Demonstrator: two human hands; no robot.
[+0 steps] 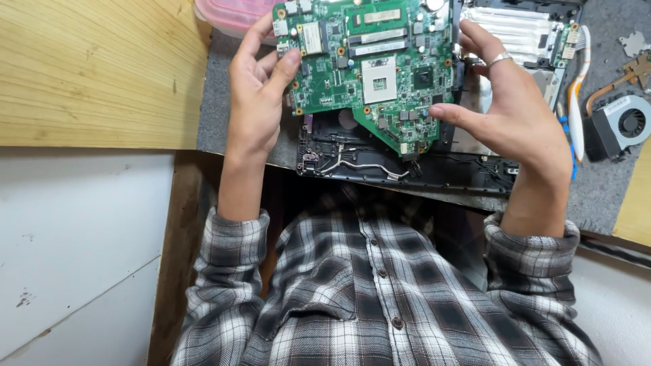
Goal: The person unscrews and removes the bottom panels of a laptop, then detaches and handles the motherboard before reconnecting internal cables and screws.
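Observation:
A green laptop motherboard [369, 68] is held above a black laptop base shell [380, 166]. My left hand [256, 95] grips its left edge, thumb on top near a small silver module. My right hand [512, 112], wearing a ring, holds the right edge with thumb and fingers. The board shows a square processor socket, memory slots and several chips. Thin white and black wires lie in the shell under the board.
A grey mat [217, 102] covers the wooden bench [95, 68]. A cooling fan with copper heat pipe [624, 118] lies at right, beside a white and orange tool [576, 95]. A pink container [227, 17] sits at top left. My plaid shirt fills the foreground.

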